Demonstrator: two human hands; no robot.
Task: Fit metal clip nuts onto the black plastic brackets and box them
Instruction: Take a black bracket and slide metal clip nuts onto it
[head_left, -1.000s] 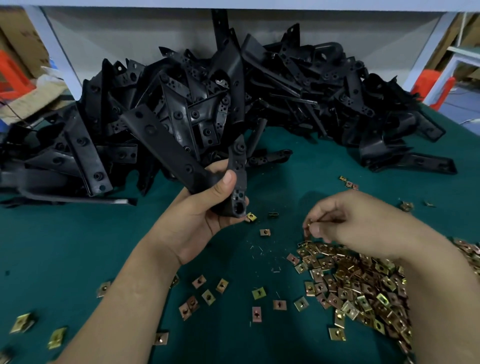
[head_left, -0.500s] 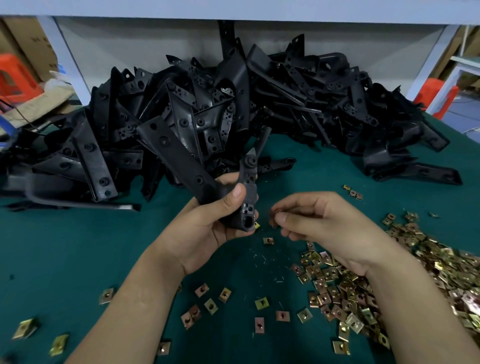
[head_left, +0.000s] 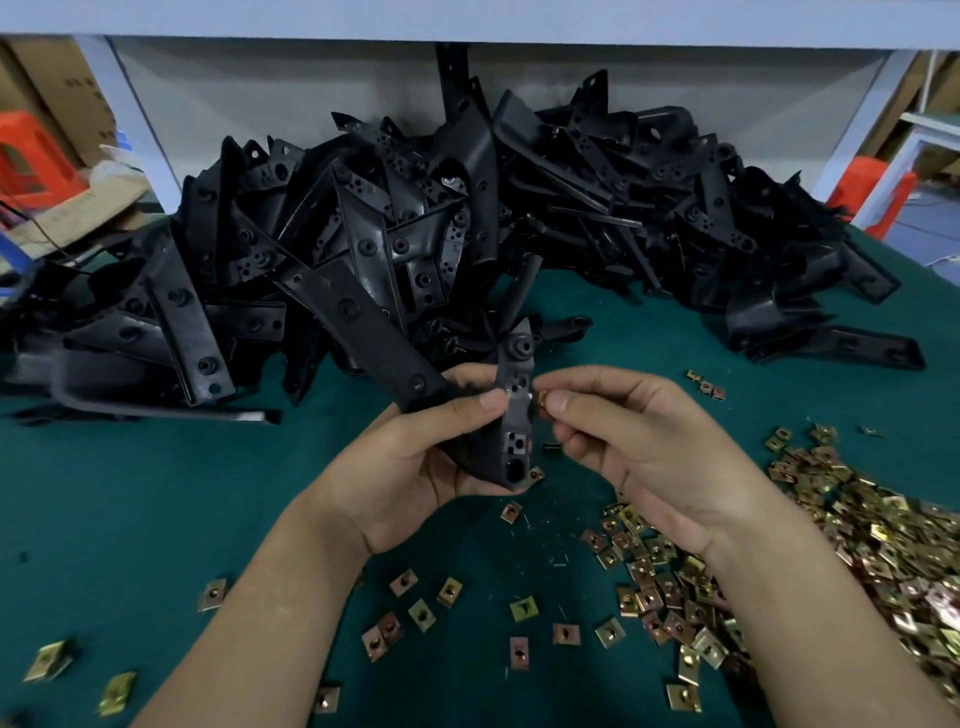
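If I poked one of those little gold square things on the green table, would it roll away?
Probably not: the clip nuts look flat and square, so one would likely slide, not roll. They seem light, since the right hand pinches one easily. The green table cover looks soft and may slow it.

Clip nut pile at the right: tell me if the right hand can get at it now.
Probably yes. The pile lies uncovered on the green mat just below the right hand, but its fingers already pinch one clip nut at the bracket.
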